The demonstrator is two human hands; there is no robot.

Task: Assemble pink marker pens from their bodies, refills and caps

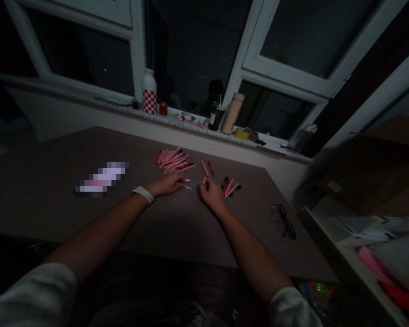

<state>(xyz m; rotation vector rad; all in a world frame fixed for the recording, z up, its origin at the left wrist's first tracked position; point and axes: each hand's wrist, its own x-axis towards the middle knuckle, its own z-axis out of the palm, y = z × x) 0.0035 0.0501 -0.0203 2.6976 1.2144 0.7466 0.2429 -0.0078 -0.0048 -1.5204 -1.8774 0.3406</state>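
Observation:
My left hand, with a pale watch at the wrist, is closed around a slim pen piece whose thin, light end points right. A short pink piece shows just above it; I cannot tell whether it is held too. Pinched in my right hand is a pink pen part, mostly covered by the fingers. Behind my left hand lies a heap of pink pens with red and black parts. A smaller group of pens is beside my right hand. A pink stick and a red-and-black piece lie between the groups.
Black-framed glasses lie at the table's right. A blurred-out flat object is at left. On the windowsill stand a checkered bottle, a small jar, a dark cup and a tan flask. Cardboard stands at right.

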